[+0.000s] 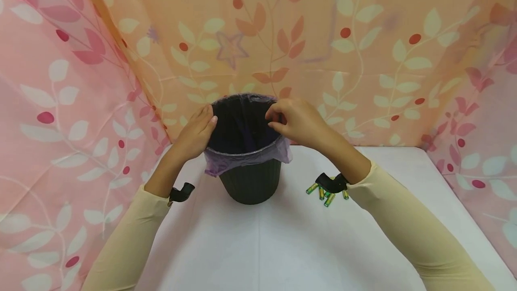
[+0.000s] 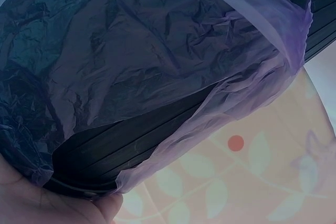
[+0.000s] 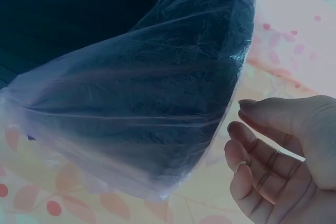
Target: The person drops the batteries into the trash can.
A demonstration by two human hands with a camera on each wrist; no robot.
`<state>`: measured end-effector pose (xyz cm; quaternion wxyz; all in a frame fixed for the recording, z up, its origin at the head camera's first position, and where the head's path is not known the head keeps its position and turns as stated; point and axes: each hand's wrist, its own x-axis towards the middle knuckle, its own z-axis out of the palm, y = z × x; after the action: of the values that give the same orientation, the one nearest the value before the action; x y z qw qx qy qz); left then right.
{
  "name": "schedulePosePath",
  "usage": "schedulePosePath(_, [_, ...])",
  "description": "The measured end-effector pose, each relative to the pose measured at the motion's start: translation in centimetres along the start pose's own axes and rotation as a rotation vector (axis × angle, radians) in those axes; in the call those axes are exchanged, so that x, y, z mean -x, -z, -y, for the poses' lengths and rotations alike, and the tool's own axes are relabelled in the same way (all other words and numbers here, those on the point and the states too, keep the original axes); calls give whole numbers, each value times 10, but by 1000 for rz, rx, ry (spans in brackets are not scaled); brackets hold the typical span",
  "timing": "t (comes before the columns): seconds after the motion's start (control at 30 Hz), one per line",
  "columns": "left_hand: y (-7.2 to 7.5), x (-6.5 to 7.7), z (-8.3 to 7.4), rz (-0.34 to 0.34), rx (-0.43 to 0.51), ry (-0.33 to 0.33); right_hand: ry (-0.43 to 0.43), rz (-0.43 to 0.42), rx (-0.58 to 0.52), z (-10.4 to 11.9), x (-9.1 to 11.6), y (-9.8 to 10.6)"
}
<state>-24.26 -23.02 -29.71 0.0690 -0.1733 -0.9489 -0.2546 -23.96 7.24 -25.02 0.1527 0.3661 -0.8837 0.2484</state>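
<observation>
A black ribbed bin (image 1: 252, 185) stands upright on the white table, lined with a thin purple plastic bag (image 1: 246, 160) folded over its rim. My left hand (image 1: 195, 131) rests against the left side of the rim, fingers straight. In the left wrist view the crinkled bag (image 2: 157, 40) covers most of the bin's outside, leaving a strip of black wall bare near the fingers. At the right side of the rim is my right hand (image 1: 296, 120), its fingers loosely bent. The right wrist view shows nothing between its thumb and fingers, close beside the bag's folded edge (image 3: 210, 145).
Several green and yellow batteries (image 1: 329, 200) lie loose on the white table (image 1: 258, 246) right of the bin, partly behind the black strap piece (image 1: 331, 183) on my right wrist. Leaf-patterned cloth (image 1: 230, 48) walls in the back and both sides.
</observation>
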Motion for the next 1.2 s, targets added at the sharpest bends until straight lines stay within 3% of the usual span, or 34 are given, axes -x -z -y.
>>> schedulePosePath(0.53, [-1,1,2,-9,-2,-15,22,-70,2,-4,42,1])
schedulePosePath(1.2, [-1,-1,3,5,2,-15,-18,-135,-39,-29,103,-24])
